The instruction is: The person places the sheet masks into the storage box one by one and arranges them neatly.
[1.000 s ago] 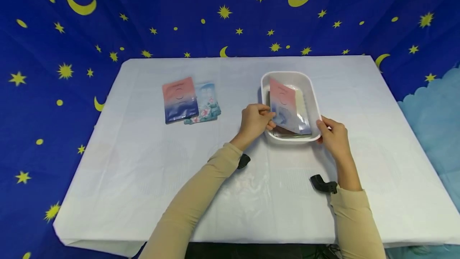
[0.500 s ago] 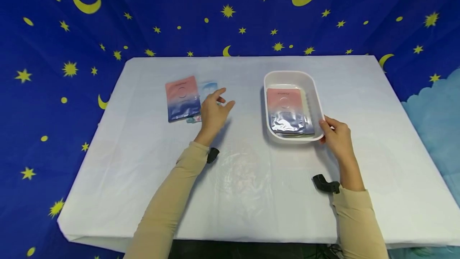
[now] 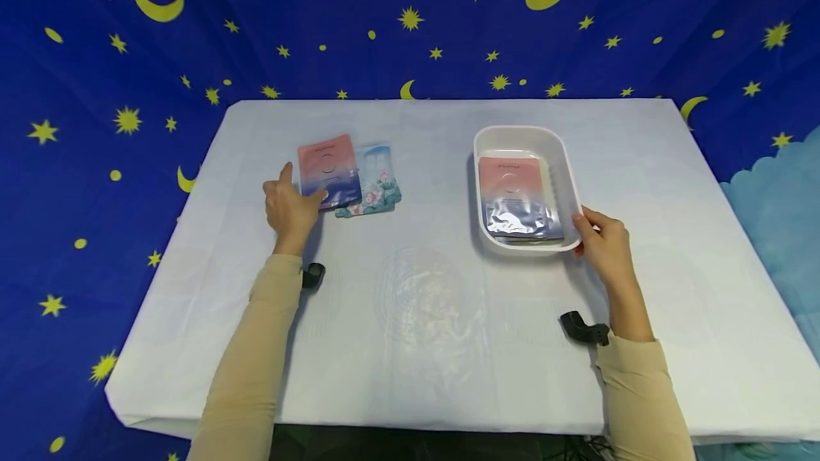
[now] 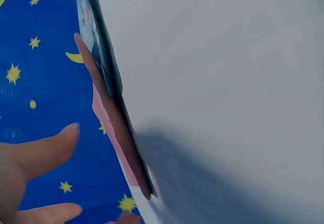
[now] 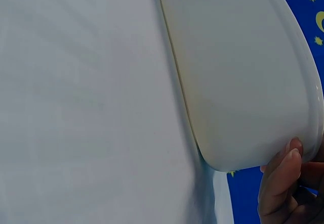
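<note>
At the left of the table, a flat pink-and-blue sachet [image 3: 327, 171] overlaps a light blue floral sachet [image 3: 379, 183]. My left hand [image 3: 290, 208] is at the sachet's left edge, its thumb over the lower part and fingers spread. In the left wrist view the thumb [image 4: 50, 150] stands apart from the pink sachet [image 4: 114, 133]. My right hand [image 3: 605, 240] grips the near right corner of a white plastic tub [image 3: 569, 183]. Another pink-and-blue sachet [image 3: 510, 187] lies flat inside it, on top of other packets. Fingers of the right hand [image 5: 288, 183] pinch the tub's rim in the right wrist view.
A white cloth [image 3: 416, 347] covers the table. Behind it hangs a blue curtain [image 3: 359, 6] with yellow moons and stars. Black wrist camera mounts [image 3: 583, 328] stick out from both sleeves.
My left hand released the sachet in the tub, which now lies flat, and moved left to the sachets on the table. My right hand keeps its grip on the tub.
</note>
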`<state>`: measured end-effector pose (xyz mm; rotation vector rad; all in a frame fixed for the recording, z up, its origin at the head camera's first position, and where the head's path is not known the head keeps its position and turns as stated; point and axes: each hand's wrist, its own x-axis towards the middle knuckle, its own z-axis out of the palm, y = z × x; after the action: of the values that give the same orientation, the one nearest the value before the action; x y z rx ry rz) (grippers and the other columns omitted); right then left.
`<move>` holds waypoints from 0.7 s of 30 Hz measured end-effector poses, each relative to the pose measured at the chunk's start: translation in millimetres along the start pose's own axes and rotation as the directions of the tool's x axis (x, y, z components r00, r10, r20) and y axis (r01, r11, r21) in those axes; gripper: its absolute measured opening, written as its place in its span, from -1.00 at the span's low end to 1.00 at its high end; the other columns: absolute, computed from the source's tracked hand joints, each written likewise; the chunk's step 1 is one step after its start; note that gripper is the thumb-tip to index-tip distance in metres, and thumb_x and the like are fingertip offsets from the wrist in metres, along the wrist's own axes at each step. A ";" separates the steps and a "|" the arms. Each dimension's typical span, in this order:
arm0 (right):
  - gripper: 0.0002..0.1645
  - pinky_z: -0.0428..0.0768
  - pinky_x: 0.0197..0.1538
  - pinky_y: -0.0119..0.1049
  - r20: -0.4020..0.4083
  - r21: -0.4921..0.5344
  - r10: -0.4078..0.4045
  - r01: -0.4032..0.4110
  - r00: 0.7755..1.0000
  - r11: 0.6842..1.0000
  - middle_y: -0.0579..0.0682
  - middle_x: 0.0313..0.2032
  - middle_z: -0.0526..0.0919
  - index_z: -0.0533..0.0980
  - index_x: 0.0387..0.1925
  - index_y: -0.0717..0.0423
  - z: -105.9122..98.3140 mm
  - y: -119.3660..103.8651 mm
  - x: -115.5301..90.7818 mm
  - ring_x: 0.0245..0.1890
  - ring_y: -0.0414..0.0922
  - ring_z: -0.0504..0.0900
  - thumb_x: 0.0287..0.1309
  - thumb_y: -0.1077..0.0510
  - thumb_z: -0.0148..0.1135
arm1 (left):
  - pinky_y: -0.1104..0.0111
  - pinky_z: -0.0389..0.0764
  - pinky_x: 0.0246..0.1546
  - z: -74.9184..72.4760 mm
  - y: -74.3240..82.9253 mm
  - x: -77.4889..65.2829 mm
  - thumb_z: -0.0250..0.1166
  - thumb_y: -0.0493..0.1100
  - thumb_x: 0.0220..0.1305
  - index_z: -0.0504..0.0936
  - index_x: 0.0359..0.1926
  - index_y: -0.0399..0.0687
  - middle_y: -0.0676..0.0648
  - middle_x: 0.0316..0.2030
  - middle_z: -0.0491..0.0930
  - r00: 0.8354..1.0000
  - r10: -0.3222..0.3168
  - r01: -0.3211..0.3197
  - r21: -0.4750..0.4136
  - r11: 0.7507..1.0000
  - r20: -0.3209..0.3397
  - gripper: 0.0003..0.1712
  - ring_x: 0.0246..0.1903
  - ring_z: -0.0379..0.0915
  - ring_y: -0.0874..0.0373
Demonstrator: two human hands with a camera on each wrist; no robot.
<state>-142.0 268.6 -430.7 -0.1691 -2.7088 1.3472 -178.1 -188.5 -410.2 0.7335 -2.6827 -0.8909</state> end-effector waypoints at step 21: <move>-0.54 0.43 -0.74 -0.44 -0.017 -0.004 0.007 -0.007 1.000 1.000 0.24 -0.46 0.55 0.44 0.03 0.26 0.6 1.7 1.6 -0.83 -0.33 0.41 0.22 0.04 -0.03 | 0.03 0.41 -0.17 4.0 -16.4 14.1 0.46 -0.01 -0.20 0.42 -0.44 -0.35 -0.28 -0.29 0.33 0.986 -0.031 0.008 0.139 0.990 0.162 -0.47 -0.16 0.24 -0.14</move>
<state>-143.6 269.4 -432.3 -0.1894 -2.7003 1.3359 -185.1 -205.3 -422.7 0.7461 -2.9115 -0.8093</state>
